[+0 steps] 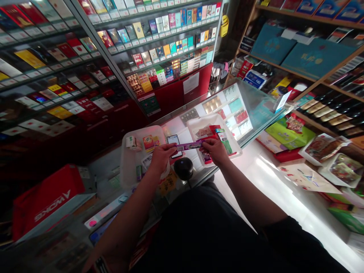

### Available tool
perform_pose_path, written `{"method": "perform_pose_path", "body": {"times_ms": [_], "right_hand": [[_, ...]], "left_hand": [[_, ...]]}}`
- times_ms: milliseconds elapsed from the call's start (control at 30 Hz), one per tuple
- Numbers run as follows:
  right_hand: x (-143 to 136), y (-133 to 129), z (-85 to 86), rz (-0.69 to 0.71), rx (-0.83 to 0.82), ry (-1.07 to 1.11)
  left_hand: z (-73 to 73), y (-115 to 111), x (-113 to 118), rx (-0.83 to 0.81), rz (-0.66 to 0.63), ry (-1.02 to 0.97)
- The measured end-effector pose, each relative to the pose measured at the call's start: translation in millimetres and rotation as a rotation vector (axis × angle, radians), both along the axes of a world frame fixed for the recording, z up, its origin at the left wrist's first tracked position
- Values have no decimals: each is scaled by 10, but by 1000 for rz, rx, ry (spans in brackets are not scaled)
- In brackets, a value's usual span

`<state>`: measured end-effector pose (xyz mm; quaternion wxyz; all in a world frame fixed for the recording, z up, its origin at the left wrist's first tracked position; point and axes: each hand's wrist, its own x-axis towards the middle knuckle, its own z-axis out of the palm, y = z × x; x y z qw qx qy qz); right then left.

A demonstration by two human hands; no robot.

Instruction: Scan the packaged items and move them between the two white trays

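Note:
A long, narrow purple candy pack (189,146) is stretched level between my two hands, with a pale barcode patch near its left end. My left hand (162,157) pinches the left end, and my right hand (215,151) grips the right end. Behind the pack a phone (172,139) with a lit screen lies on the glass counter. Just below stands a round black scanner (183,168) with a cable. To the left a white bin (124,167) contains several small packets and boxes. Under my right hand another white bin (237,147) contains red and green packets.
The glass counter (256,110) runs toward the back right. Shelves of cigarette packs (159,24) line the wall ahead. A red box (48,201) sits at left. Wooden shelves with blue gift boxes (273,43) and bottles (327,108) stand at right, above packaged goods (287,132) along the floor.

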<state>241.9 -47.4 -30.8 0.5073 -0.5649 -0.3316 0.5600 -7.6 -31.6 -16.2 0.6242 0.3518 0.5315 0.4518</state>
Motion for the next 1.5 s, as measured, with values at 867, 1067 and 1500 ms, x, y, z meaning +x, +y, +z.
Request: {"method": "perform_pose_path", "body": {"times_ms": [867, 1067, 1500], "right_hand": [[153, 425, -240, 329, 450, -907], [124, 440, -231, 316, 429, -920], [-494, 560, 22, 407, 453, -888]], "left_hand": [[-356, 150, -418, 552, -380, 965], [-346, 121, -431, 550, -356, 950], [-214, 121, -998, 468, -306, 965]]}}
